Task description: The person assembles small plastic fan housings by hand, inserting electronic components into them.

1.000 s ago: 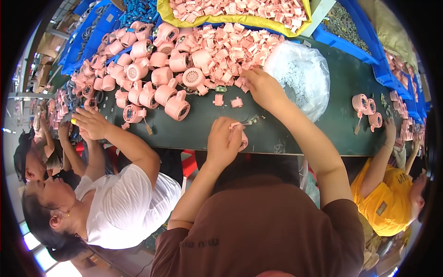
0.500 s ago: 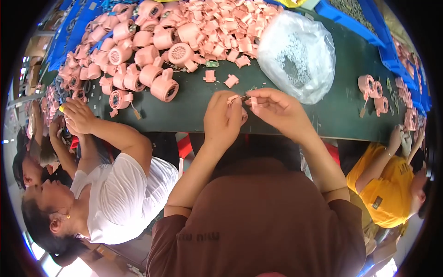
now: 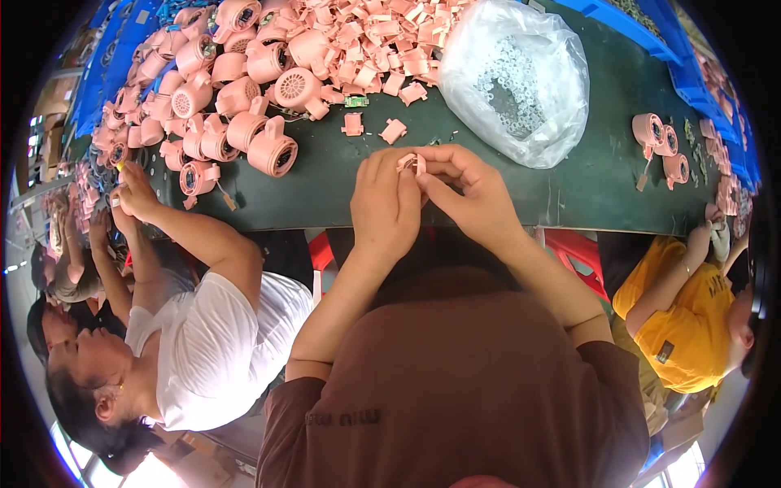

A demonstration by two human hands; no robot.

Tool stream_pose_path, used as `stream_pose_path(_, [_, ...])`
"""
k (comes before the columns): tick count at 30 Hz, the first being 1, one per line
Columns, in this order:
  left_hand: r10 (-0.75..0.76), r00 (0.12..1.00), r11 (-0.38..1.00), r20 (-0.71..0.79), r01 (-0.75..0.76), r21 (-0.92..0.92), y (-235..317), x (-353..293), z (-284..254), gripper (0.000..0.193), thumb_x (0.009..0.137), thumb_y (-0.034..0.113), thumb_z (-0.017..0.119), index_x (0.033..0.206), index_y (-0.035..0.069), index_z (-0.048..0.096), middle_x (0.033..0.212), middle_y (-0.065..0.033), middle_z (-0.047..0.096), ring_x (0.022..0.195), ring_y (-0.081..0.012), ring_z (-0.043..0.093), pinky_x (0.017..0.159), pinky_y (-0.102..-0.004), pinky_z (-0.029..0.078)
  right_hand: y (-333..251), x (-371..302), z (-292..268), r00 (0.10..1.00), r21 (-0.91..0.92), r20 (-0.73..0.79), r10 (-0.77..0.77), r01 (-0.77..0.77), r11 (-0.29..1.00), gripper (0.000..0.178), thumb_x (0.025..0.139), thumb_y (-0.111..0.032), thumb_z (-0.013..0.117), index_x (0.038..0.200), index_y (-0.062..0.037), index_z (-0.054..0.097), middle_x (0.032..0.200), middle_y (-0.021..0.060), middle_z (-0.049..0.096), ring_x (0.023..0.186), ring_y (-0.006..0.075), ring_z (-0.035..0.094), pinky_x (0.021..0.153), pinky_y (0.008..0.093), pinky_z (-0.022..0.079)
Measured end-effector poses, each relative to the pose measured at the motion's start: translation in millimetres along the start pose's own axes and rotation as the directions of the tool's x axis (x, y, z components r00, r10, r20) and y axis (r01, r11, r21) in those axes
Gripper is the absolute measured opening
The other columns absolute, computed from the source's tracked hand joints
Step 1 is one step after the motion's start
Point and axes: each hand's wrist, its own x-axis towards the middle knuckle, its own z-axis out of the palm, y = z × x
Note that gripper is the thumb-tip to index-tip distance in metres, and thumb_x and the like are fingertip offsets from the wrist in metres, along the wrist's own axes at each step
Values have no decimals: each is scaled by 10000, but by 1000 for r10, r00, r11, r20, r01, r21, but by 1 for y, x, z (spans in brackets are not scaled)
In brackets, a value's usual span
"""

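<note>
Your left hand [image 3: 389, 203] and right hand [image 3: 470, 195] pinch the small pink plastic clip [image 3: 409, 162] at frame centre; light, stiff, likely slippery: grip its edges.

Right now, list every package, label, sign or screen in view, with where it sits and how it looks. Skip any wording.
Clear plastic bag: on the green table, beyond the right hand; rounded, crinkled, filled with small pale rings.
Blue plastic bins: along the table's far edge, upper right; shallow, rectangular.
Small pale patch: on a neighbour's yellow shirt, lower right; too small to make out.
No signs or screens show.
</note>
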Motion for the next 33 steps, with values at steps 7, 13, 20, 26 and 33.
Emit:
stream_pose_path(7, [56,998,998,-27,-55,29,-3,-2,3,231,917,119,500,1089,11,609,1045,-159,626,921,-366,570,810,-447,474,-2,-1,2,997,-137,-39,-61,55,989,224,962,-24,623,1179,34,622,1063,94,700,980,131,666,737,270,583])
stream_pose_path(13, [64,998,997,-22,-63,40,-2,-3,4,232,917,107,502,1086,8,625,1046,-156,630,917,-363,568,811,-434,476,7,-5,9,972,-320,-138,-190,137,937,235,892,-17,691,1120,25,653,1011,101,704,901,152,682,802,290,544])
stream_pose_path(20, [75,995,997,-65,-76,-13,-6,-4,7,227,915,108,506,1067,6,640,1023,-155,641,908,-364,576,807,-429,480,26,-8,12,914,-513,-155,-374,249,821,271,851,-35,720,1112,-7,652,946,97,669,861,208,651,782,321,526])
stream_pose_path(26, [163,986,986,-20,-163,23,-11,-5,0,223,882,76,524,1058,8,641,994,-162,638,875,-372,581,770,-423,492,21,-8,-2,952,-379,23,-307,292,878,357,884,-34,689,1227,-19,591,1019,95,655,848,212,638,777,334,525])
stream_pose_path(33, [-456,837,361,302,484,-797,-3,-3,-13,247,995,187,510,1091,-11,622,948,-63,653,802,-111,624,710,-263,512,1,-2,-3,908,-617,11,-419,336,712,184,845,-24,705,1026,-58,716,891,113,589,789,274,594,697,358,497])
